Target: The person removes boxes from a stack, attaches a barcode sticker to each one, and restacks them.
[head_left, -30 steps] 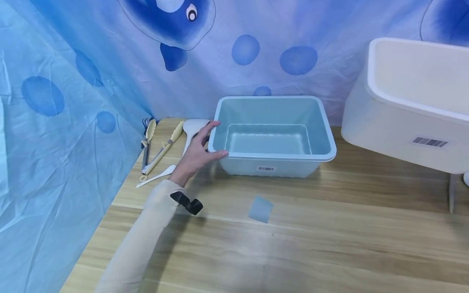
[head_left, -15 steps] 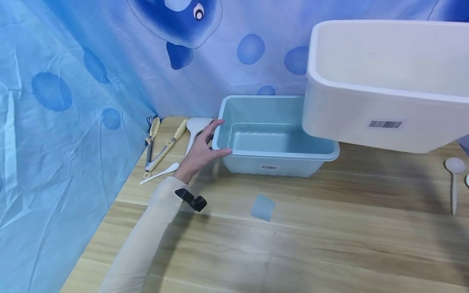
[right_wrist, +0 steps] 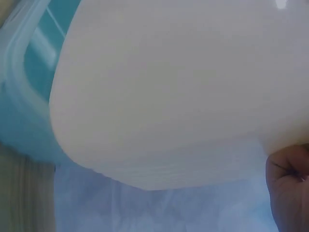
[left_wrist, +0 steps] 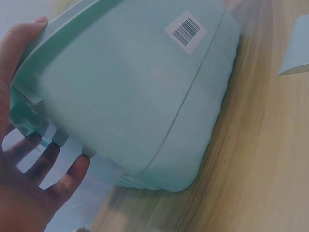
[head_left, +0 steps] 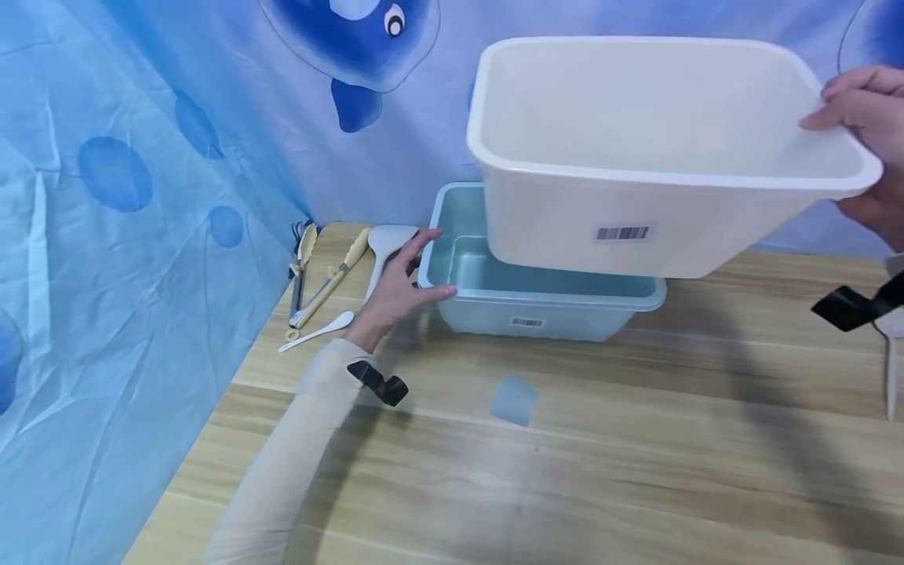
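Note:
A light blue plastic bin (head_left: 544, 318) stands on the wooden table against the back curtain. My left hand (head_left: 395, 294) grips its left end; in the left wrist view the thumb lies at the rim and the spread fingers (left_wrist: 53, 159) reach under it. A white plastic bin (head_left: 565, 208) is held in the air by my right hand (head_left: 872, 133), which grips the rim at its right end. It hangs tilted above the blue bin and hides much of that bin's inside. The white bin's wall fills most of the right wrist view, with part of the right hand (right_wrist: 289, 186) at the edge.
Left of the blue bin lie a white turner (head_left: 388, 238), a small white spoon (head_left: 318, 333) and two pairs of tongs, one pair of tongs (head_left: 328, 282) nearer. A bluish square (head_left: 515, 400) lies in front. A white spoon (head_left: 891, 377) lies far right.
The white bin has moved left from the right edge to over the blue bin, bringing my right hand into view. My left hand keeps its place on the blue bin.

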The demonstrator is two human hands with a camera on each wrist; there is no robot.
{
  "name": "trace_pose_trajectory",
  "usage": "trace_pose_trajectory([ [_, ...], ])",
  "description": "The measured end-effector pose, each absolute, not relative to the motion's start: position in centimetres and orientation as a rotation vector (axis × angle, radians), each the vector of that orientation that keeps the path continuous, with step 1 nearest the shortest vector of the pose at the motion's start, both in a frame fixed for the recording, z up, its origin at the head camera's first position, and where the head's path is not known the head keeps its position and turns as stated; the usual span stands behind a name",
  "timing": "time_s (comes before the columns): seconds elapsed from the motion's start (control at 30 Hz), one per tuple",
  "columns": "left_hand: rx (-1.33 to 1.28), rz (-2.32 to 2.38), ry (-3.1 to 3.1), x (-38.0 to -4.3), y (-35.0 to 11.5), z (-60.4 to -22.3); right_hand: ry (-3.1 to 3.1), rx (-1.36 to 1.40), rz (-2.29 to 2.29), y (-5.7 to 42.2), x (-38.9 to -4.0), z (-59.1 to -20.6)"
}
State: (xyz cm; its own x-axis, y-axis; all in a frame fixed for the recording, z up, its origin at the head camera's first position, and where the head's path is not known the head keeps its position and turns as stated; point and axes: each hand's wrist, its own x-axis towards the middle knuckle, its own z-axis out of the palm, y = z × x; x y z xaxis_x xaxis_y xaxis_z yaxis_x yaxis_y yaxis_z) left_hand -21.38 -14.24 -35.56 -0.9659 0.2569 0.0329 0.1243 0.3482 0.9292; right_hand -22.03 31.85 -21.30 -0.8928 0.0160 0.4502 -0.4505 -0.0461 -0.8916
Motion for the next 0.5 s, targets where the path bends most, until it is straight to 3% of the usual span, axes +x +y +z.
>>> trace_pose_trajectory([
  [0.07,0.357,1.685,2.479,-21.4,-14.1,-35.6,-1.672,0.139,2.401,30.8,-22.1,-20.8],
  [0.5,0.368,1.668,2.497,-21.4,-13.9,-35.8,-1.669,0.034,2.561,26.5,-23.0,-23.1],
])
